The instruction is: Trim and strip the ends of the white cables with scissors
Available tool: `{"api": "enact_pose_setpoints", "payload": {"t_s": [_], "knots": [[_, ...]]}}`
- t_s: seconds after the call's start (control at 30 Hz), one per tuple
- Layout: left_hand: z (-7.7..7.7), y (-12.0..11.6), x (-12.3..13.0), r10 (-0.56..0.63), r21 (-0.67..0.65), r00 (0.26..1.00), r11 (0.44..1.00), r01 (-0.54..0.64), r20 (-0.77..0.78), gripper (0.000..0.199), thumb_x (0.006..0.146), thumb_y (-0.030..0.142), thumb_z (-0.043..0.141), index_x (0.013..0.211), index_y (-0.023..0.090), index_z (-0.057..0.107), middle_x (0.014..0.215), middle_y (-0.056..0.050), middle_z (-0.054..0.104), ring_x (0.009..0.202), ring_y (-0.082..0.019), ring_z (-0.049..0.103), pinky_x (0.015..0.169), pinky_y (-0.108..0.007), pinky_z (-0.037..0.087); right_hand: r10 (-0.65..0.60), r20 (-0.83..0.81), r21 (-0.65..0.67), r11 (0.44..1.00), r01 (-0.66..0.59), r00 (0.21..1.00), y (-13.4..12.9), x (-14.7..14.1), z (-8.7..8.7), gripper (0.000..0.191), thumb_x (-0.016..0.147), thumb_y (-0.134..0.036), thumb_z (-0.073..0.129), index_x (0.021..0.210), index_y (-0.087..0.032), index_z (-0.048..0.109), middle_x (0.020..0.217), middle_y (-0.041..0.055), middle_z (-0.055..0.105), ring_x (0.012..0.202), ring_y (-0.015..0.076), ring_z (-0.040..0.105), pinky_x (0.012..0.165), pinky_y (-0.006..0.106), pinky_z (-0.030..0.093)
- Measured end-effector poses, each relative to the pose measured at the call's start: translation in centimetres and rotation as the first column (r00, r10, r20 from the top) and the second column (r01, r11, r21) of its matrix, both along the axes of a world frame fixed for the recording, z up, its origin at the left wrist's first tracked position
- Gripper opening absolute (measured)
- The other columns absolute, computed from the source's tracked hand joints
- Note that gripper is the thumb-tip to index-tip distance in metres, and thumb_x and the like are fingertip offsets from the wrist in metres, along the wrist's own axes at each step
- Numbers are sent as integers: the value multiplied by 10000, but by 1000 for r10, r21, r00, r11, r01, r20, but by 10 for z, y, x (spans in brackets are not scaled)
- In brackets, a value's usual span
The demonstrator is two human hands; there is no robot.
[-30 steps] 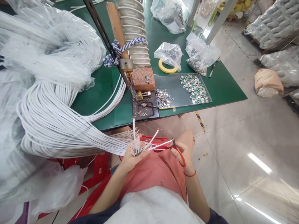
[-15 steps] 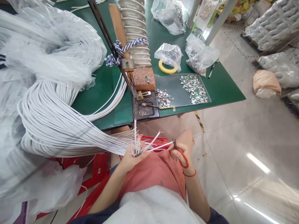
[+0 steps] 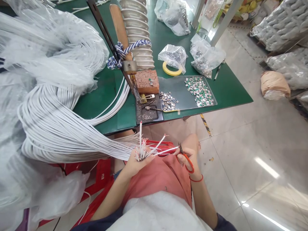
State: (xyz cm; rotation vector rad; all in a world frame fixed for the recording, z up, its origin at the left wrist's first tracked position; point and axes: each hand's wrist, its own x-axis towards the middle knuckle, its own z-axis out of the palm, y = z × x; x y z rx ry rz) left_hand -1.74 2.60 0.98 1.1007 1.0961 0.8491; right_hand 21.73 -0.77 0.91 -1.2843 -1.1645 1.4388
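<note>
Above my lap, my left hand is closed around the end of a bundle of white cables. Red and white wire tips stick out of the fist, and a few cable ends splay apart from the rest. One cable end reaches right, toward my other hand. My right hand grips scissors with orange-red handles. Their dark blades point upward beside the tip of that cable; whether they touch it I cannot tell. The cables run left to a large plastic-wrapped coil.
On the green table ahead lies a tray of small metal connectors. A brick, a wooden-handled tool tied with cord, a ribbed hose, yellow tape and plastic bags are beside it.
The scissors and my right hand have shifted very slightly to the right, away from the cable tip. My left hand keeps its hold on the cables.
</note>
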Motion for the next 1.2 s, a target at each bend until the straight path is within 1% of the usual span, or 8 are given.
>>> {"api": "enact_pose_setpoints", "payload": {"t_s": [0.17, 0.33, 0.57, 0.67, 0.8, 0.9, 1.03, 1.2], "knots": [[1, 1, 1, 9, -18, 1000, 1000, -9, 5, 364, 697, 388, 727, 579, 173, 459, 509, 58, 389, 491, -81, 340, 486, -228, 277, 19, 88, 36, 999, -23, 996, 4, 2, 4, 309, 830, -460, 630, 781, -162, 690, 523, -32, 465, 420, 87, 350, 414, 238, 287], [-2, 3, 1, 25, -25, 1000, 999, -25, 3, 402, 690, 429, 730, 573, 178, 438, 523, 56, 380, 505, -86, 335, 500, -232, 286, 7, 180, 80, 997, -22, 984, 5, 4, 8, 283, 818, -435, 646, 753, -165, 703, 569, -7, 531, 457, 96, 381, 440, 241, 336], [-3, 2, -1, -30, 19, 1000, 999, 30, 1, 403, 724, 425, 708, 545, 176, 445, 519, 49, 371, 495, -87, 331, 482, -236, 281, -13, 172, 56, 998, 3, 985, 4, 5, 5, 286, 835, -435, 629, 791, -162, 700, 637, 8, 565, 443, 86, 374, 419, 242, 347], [-4, 1, -2, -18, 10, 1000, 1000, 17, 14, 404, 730, 417, 707, 552, 178, 434, 525, 54, 360, 491, -84, 322, 477, -234, 269, 0, 166, 50, 999, -8, 986, 5, 4, 6, 270, 831, -420, 640, 791, -159, 696, 606, -6, 534, 452, 87, 377, 430, 239, 351], [-4, 1, -1, -36, 8, 999, 999, 36, 25, 389, 735, 422, 701, 569, 177, 447, 523, 55, 369, 490, -84, 326, 483, -236, 264, 1, 135, 38, 999, -6, 991, 7, 3, 8, 241, 826, -387, 650, 763, -157, 688, 569, -22, 497, 437, 74, 349, 406, 224, 310], [-4, 1, -1, -27, 23, 999, 999, 27, 27, 382, 735, 404, 703, 572, 180, 441, 527, 55, 373, 493, -86, 329, 488, -238, 270, -3, 127, 31, 1000, -1, 992, 8, 3, 9, 228, 814, -376, 662, 756, -157, 685, 567, -20, 505, 424, 70, 348, 393, 222, 293], [-4, 1, -3, -48, 36, 999, 998, 49, -3, 373, 738, 384, 699, 566, 178, 440, 523, 52, 376, 500, -90, 339, 490, -240, 275, 1, 112, 21, 1000, -4, 994, 8, 2, 9, 245, 798, -398, 674, 757, -157, 688, 582, -13, 531, 418, 73, 364, 396, 228, 298], [-7, -1, -4, -54, 29, 998, 998, 55, -14, 319, 753, 363, 684, 617, 172, 468, 542, 54, 398, 505, -85, 362, 496, -232, 287, -12, 113, 19, 1000, 10, 994, 8, 1, 10, 256, 795, -413, 676, 755, -160, 691, 510, -39, 463, 419, 78, 352, 424, 231, 331]]}}
